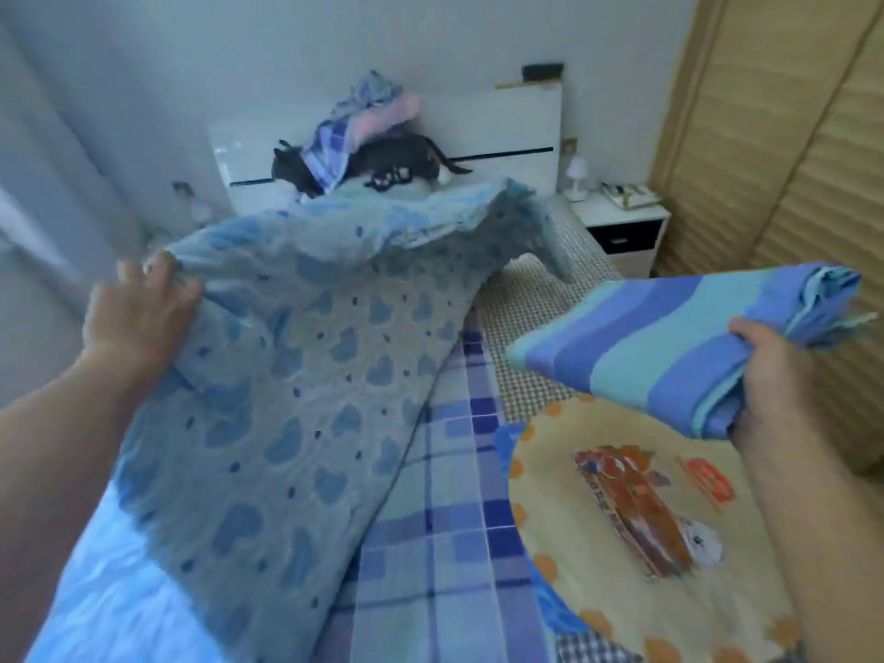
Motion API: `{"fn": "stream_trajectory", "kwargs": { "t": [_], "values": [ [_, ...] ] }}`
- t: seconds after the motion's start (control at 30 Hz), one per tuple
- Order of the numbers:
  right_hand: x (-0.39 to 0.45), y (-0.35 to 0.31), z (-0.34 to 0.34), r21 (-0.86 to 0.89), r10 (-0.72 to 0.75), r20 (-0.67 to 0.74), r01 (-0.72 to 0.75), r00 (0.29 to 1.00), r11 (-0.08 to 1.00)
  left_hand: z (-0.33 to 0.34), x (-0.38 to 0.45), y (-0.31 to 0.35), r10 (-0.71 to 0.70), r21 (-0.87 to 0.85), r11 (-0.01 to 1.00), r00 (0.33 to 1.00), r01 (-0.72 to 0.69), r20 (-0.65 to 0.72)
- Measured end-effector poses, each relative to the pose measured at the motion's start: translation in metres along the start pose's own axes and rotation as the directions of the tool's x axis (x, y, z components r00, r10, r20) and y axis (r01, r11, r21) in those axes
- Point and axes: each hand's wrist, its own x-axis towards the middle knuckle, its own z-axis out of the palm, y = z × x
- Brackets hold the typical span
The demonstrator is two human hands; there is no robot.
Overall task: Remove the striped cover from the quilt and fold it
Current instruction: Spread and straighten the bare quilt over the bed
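Two hands work over the bed, whose checked mattress top shows bare toward the far right, with a blue plaid sheet down the middle and a yellow cartoon-print blanket at the near right. Largest of the loose things is the quilt, pale blue with darker heart shapes, lifted off the bed on the left so that it hangs in a long slope from its raised far edge down toward the camera. Next in size is the striped cover, banded in blue and teal, already off the quilt and gathered into a thick folded bundle held in the air above the right side of the bed, well apart from the quilt. The left hand grips the quilt's upper left edge, fingers curled over the cloth. The right hand clutches the cover's near right end, thumb on top. Against the headboard lies a heap of bedding over something dark that is too blurred to name. By my reading the removal is done and the folding is all but finished; the next move calls for setting the bundle down flat and square, and for letting the quilt drop back without dragging it over the cover.
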Motion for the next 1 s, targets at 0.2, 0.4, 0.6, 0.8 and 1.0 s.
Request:
{"fn": "stream_trajectory", "kwargs": {
  "t": [0.2,0.4,0.6,0.8,1.0],
  "values": [
    [0.027,0.03,0.006,0.072,0.009,-0.01,-0.008,1.0,0.997,0.047,-0.1,0.067,0.011,-0.188,0.98,0.927,0.065,0.374],
    [0.045,0.146,-0.132,-0.274,0.412,-0.321,-0.5,0.853,0.822,0.092,-0.149,0.127,0.044,-0.321,0.936,0.858,0.144,0.512],
    [-0.005,0.23,-0.19,-0.653,0.8,-0.299,-0.722,0.521,0.226,0.096,-0.168,0.186,0.035,-0.49,0.809,0.806,0.324,0.591],
    [-0.059,0.245,-0.008,-0.79,0.861,0.044,-0.51,0.507,0.34,0.066,-0.133,0.167,0.06,-0.738,0.585,0.89,0.336,0.453],
    [-0.156,0.235,0.152,-0.64,0.84,0.419,-0.545,0.344,0.542,0.039,-0.155,0.057,0.106,-0.952,0.246,0.971,0.185,0.216]
  ]
}}
